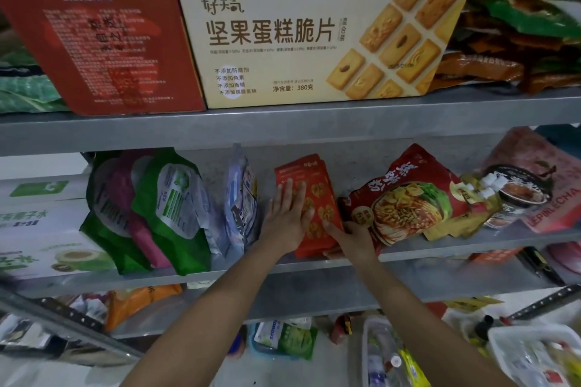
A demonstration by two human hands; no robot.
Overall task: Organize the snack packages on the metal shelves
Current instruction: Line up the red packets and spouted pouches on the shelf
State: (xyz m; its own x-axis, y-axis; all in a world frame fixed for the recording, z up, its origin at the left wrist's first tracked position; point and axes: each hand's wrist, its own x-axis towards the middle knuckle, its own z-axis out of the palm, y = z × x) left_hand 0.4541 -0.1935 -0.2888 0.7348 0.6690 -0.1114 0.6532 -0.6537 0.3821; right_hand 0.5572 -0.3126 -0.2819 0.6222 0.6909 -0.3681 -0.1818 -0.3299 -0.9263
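Left hand [287, 217] flat on glossy red packet [320, 188], metal shelf [456, 264]

The cream box [314, 41] on the upper shelf [283, 122] carries the brand 好天气 and, in large brown characters, 坚果蛋糕脆片. Lower left on its face are four lines: 不添加防腐剂, 不添加色素, 不添加香精, 不添加碳酸氢钠. Beside them stands 净含量:380克. The fine line under the title is too small to read.

The red box [103, 41] next to it has a white heading and dense print, all too blurred to make out.

One shelf down, the white carton [31, 223] at the left shows 椰子水 in green. The pink package [540, 198] at the right reads LEPINLECHA along its lower edge. The red noodle bag [408, 198] bears slanted yellow characters I cannot read with certainty, and the print on the orange-red packet [317, 195] is too small to read.
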